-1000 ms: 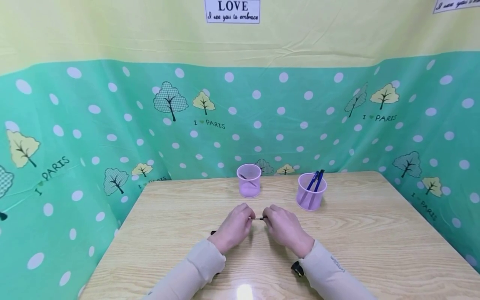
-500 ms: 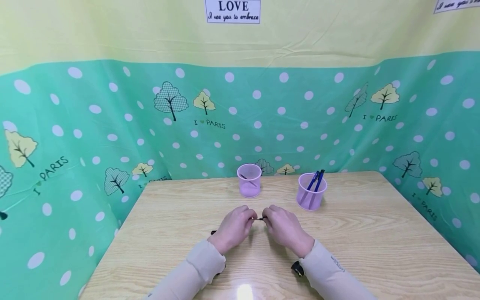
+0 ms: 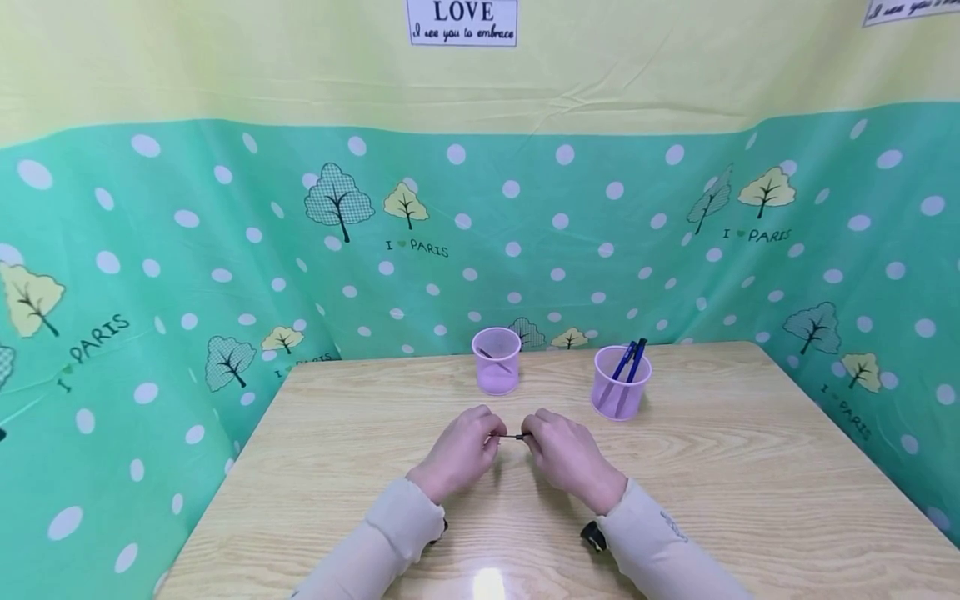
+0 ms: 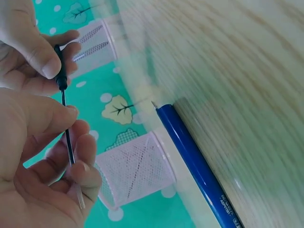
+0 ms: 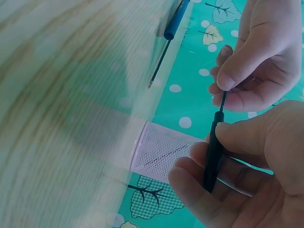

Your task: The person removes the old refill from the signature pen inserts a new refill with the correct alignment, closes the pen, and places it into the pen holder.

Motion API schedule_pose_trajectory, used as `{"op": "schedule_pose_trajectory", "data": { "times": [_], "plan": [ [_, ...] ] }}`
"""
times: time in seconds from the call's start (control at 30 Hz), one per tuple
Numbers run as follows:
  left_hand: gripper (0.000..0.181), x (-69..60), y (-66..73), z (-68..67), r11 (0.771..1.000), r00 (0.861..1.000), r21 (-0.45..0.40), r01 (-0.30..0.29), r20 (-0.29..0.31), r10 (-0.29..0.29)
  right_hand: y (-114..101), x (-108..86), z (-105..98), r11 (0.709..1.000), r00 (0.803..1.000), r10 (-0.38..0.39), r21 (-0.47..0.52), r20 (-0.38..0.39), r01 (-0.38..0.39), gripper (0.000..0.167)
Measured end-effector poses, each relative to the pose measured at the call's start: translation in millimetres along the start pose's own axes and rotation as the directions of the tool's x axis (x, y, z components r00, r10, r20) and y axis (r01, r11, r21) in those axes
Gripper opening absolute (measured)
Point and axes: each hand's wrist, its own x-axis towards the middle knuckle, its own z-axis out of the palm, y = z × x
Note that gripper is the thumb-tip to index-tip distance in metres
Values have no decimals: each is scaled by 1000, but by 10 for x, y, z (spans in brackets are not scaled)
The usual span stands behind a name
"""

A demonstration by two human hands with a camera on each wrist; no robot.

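Observation:
In the head view my left hand (image 3: 461, 450) and right hand (image 3: 566, 454) meet above the middle of the table. The left hand pinches a thin pen refill (image 4: 70, 142), whose clear end sticks out past its fingers in the left wrist view. The right hand grips a black tapered pen part (image 5: 214, 149) between thumb and fingers. The refill's other end runs into the narrow end of this part. A blue pen barrel (image 4: 190, 159) lies on the table, a fine tip at its end; the right wrist view shows a thin refill (image 5: 160, 64) extending from the barrel.
A lilac mesh cup (image 3: 497, 362) stands at the back of the wooden table (image 3: 750, 483) with a thin dark item inside. Another lilac cup (image 3: 621, 385), to its right, holds blue pens (image 3: 632, 360). A green curtain (image 3: 562, 267) hangs behind.
My left hand has shifted slightly left, widening the gap between the hands. A small dark thing beside the left wrist is out of sight. The right hand stays about where it was.

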Motion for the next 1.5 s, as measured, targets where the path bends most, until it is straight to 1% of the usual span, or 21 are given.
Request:
{"op": "schedule_pose_trajectory", "data": {
  "times": [0.1,0.23,0.33,0.53,0.7,0.8,0.97,1.13,1.4,1.5],
  "plan": [
    [15,-8,-5,-7,1000,1000,17,-10,-16,10,-2,3,2,1000,1000,-5,-5,-3,5,5],
    [17,-19,-4,-1,1000,1000,21,16,-1,-16,-5,7,3,1000,1000,-8,-4,-6,8,6],
    [18,-20,0,-3,1000,1000,10,26,6,-26,-6,8,3,1000,1000,-9,-3,-9,9,6],
    [17,-17,4,-4,999,1000,-31,25,8,-24,-3,1,4,1000,1000,-8,0,-4,8,7],
    [13,-32,-3,20,999,999,-27,38,-5,-38,0,-4,5,1000,1000,-7,4,-7,7,7],
    [13,-49,2,31,999,998,-5,54,-21,-54,0,-4,4,1000,1000,-10,4,-7,10,7],
    [15,-64,0,34,997,997,4,73,-35,-73,-3,-2,4,1000,1000,-12,1,-2,12,7],
    [15,-71,-2,30,997,996,-1,83,-43,-83,-5,-4,5,1000,1000,-11,2,5,11,6],
    [7,-80,-5,47,993,992,-34,112,-62,-114,-3,-8,11,1000,1000,-10,12,7,10,6],
    [7,-85,-9,57,992,990,-29,122,-64,-124,-3,-8,14,1000,1000,-9,14,11,9,5]
  ]
}}
